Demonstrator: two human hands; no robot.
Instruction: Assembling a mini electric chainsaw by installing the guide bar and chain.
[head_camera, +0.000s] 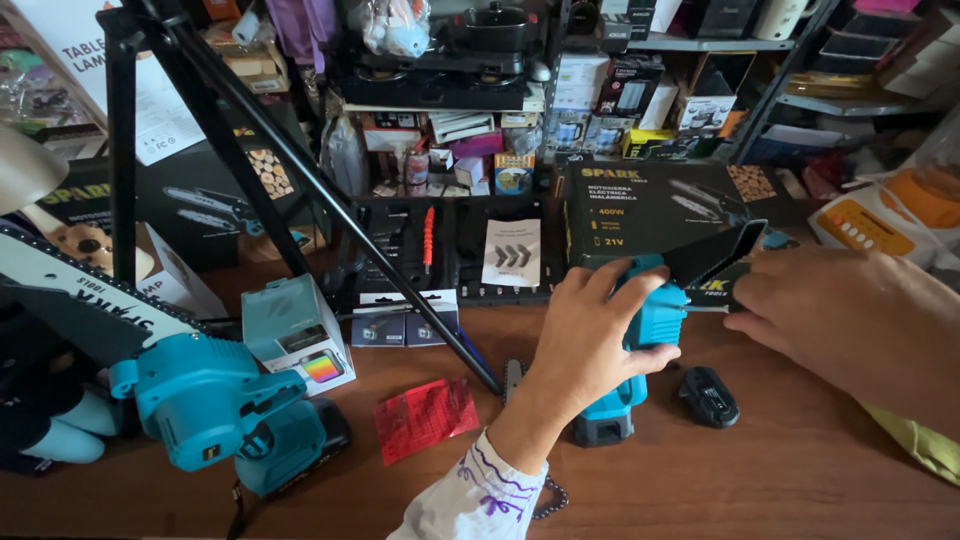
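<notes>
My left hand grips the body of a small teal cordless chainsaw that stands on its handle base on the wooden table. My right hand reaches in from the right, fingertips at the saw's black guard plate. A loose saw chain lies on the table behind my left wrist. A small black cover piece sits just right of the saw's base.
A second teal chainsaw lies at the left. A black tripod stands over the table. A teal box, a red packet, an open black tool case and a black product box lie behind. Cluttered shelves fill the back.
</notes>
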